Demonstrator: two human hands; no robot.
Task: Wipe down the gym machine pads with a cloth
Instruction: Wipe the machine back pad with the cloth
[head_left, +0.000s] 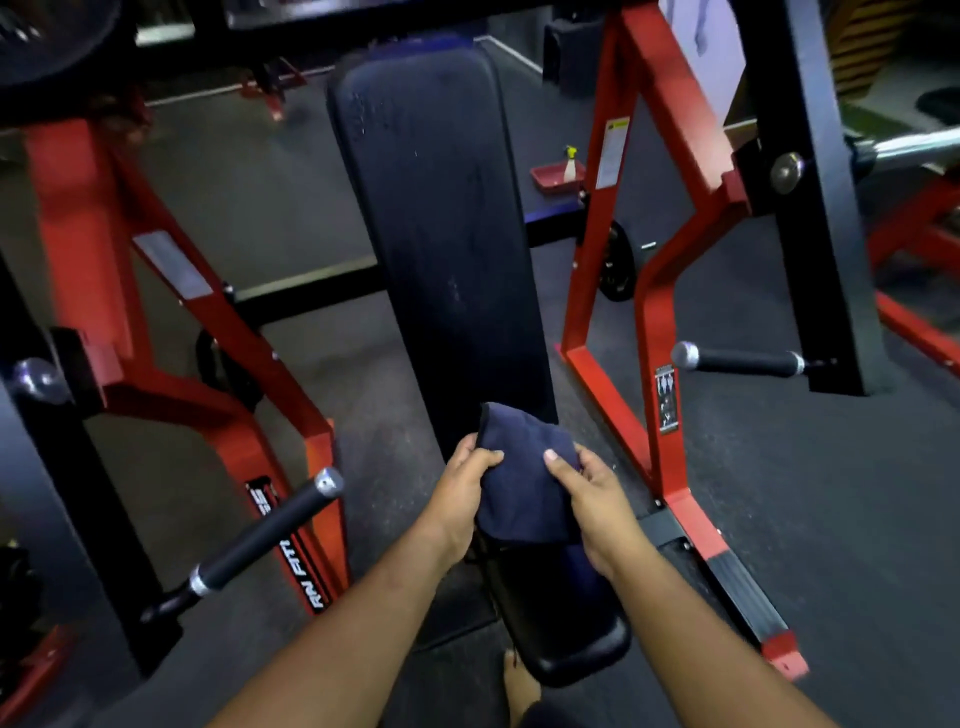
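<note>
A dark blue cloth (522, 480) is folded and held in both hands above the low end of the machine. My left hand (460, 496) grips its left edge with the thumb on top. My right hand (592, 496) grips the right edge the same way. Behind the cloth rises the long black back pad (441, 218), tilted away from me, with faint streaks on its surface. Below my hands sits the small black seat pad (566, 629), partly hidden by the cloth and my forearms.
Red frame legs (613, 322) flank the pads on both sides, each with a black handle: one on the left (265, 535), one on the right (737, 359). A spray bottle (570, 163) stands in a red tray (550, 176) on the floor behind. My foot (519, 686) is below the seat.
</note>
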